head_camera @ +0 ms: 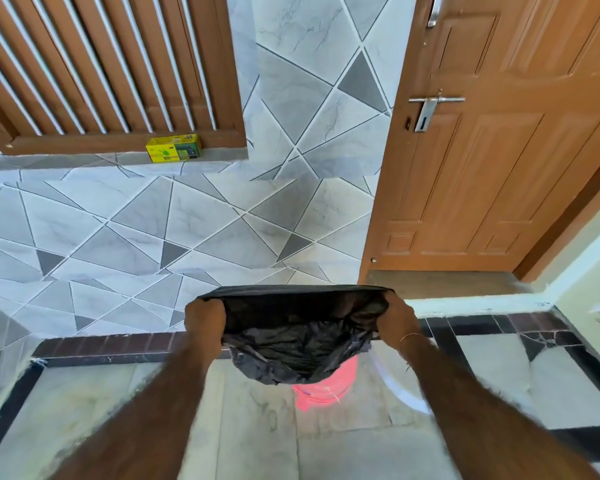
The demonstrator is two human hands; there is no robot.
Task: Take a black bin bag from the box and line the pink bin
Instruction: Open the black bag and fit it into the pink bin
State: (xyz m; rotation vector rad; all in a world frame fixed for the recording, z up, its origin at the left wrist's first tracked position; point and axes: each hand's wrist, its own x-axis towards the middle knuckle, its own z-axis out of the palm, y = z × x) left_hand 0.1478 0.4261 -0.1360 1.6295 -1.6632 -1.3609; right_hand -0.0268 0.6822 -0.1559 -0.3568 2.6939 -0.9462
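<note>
A black bin bag is stretched open at its mouth between both hands, low in the middle of the view. My left hand grips the bag's left edge and my right hand grips its right edge. The bag's body hangs crumpled below the mouth. Under it stands the pink bin, of which only the lower part shows; the bag hides its rim. The yellow and green bin-bag box lies on the tiled ledge far ahead, under the slatted wooden shutter.
A brown wooden door with a metal handle stands at the right. A white rounded object sits just right of the bin. A tiled wall with a dark border strip rises behind the bin.
</note>
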